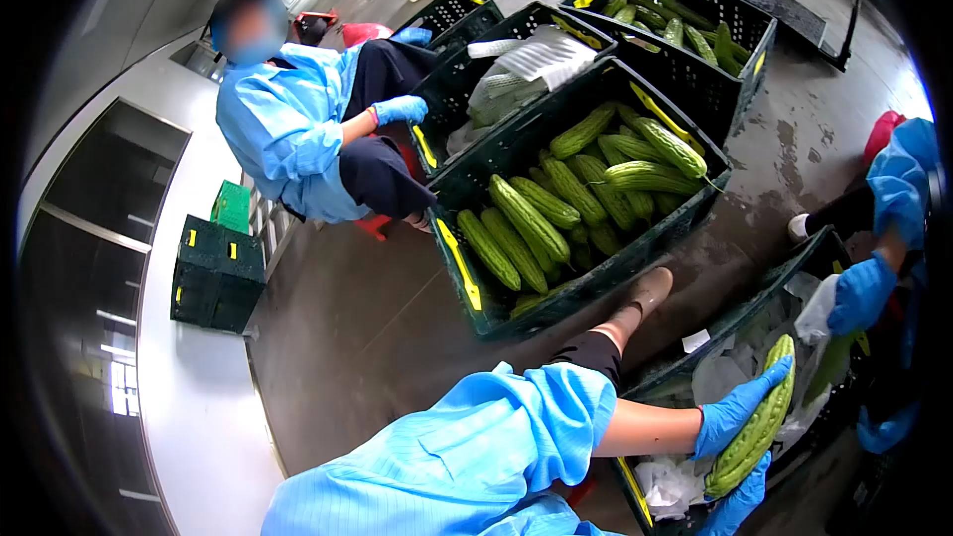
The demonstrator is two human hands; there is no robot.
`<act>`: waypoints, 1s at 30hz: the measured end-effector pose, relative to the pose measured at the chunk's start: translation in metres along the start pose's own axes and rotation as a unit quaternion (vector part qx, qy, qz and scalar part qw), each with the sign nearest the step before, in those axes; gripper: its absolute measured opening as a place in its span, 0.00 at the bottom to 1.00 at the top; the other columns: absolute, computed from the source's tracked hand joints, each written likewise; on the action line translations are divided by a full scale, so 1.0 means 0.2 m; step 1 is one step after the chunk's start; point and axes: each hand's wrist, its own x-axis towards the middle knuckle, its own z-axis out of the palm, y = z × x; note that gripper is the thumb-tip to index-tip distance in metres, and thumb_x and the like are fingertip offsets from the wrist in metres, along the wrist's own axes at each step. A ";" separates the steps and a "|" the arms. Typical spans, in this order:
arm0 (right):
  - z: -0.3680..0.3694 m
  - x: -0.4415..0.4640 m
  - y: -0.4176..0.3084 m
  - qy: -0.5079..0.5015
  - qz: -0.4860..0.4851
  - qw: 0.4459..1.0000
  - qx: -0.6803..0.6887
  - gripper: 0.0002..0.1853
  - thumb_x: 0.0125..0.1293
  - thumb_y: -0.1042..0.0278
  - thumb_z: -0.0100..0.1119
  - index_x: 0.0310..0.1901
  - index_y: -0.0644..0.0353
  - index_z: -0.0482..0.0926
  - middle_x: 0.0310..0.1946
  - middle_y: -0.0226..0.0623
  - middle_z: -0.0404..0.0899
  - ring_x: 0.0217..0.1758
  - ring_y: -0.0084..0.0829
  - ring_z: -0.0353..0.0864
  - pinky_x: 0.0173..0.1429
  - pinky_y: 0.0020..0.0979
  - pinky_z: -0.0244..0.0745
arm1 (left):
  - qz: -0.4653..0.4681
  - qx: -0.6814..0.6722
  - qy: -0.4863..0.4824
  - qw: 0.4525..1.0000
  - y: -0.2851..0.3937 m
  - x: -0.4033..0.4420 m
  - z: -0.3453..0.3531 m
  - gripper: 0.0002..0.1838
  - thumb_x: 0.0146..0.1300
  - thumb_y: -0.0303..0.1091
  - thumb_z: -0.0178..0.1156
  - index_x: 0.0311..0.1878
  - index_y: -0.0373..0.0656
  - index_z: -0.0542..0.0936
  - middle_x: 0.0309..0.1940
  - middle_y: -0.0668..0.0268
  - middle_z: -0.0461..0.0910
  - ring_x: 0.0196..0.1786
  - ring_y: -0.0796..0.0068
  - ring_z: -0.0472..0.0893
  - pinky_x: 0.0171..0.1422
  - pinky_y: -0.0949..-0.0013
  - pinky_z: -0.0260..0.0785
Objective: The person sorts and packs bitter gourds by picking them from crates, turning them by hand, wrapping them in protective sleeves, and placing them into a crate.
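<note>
A long, ridged green bitter melon [756,427] is held above a dark green crate [655,369] at the lower right. My left hand [737,411], in a blue glove, grips it from the near side with the fingers reaching over it. My right hand [743,502], also gloved in blue, closes around its lower end, partly hidden behind it and the frame edge. White plastic or foam wrapping [670,484] lies in the crate beneath my hands.
A large crate of bitter melons [586,316] stands nearby. Behind it are a crate with wrapped produce [511,99] and another with melons [655,65]. A seated co-worker [298,124] is at left. At right, another person's gloved hand [862,295] holds white wrapping.
</note>
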 end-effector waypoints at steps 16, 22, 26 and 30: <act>0.05 -0.23 -0.01 -0.316 -0.263 0.736 -0.537 0.19 0.71 0.58 0.58 0.50 0.67 0.82 0.40 0.46 0.86 0.40 0.41 0.87 0.46 0.36 0.81 | -0.019 0.071 -0.046 0.996 -0.03 0.02 0.01 0.43 0.57 0.80 0.49 0.61 0.53 0.77 0.43 0.67 0.81 0.41 0.74 0.75 0.48 0.67 0.67; 0.10 -0.27 0.11 -0.424 -0.185 0.681 -0.568 0.17 0.70 0.60 0.59 0.48 0.67 0.83 0.39 0.48 0.86 0.39 0.43 0.87 0.46 0.37 0.81 | 0.012 0.079 -0.053 0.995 -0.04 0.02 -0.01 0.46 0.58 0.79 0.50 0.68 0.53 0.73 0.50 0.65 0.79 0.45 0.73 0.75 0.51 0.67 0.67; 0.14 -0.28 0.12 -0.400 -0.187 0.695 -0.567 0.13 0.66 0.66 0.62 0.44 0.67 0.84 0.36 0.51 0.85 0.38 0.46 0.87 0.45 0.37 0.81 | -0.004 0.088 -0.041 0.995 0.00 -0.05 0.03 0.47 0.58 0.79 0.50 0.70 0.52 0.70 0.53 0.63 0.79 0.49 0.71 0.75 0.56 0.66 0.66; 0.06 -0.25 0.21 -0.438 -0.304 0.649 -0.542 0.11 0.66 0.67 0.63 0.43 0.66 0.84 0.36 0.47 0.85 0.36 0.44 0.85 0.43 0.38 0.80 | -0.007 0.086 -0.055 0.995 -0.02 0.00 -0.01 0.48 0.58 0.79 0.49 0.71 0.51 0.69 0.57 0.62 0.78 0.54 0.70 0.75 0.61 0.66 0.65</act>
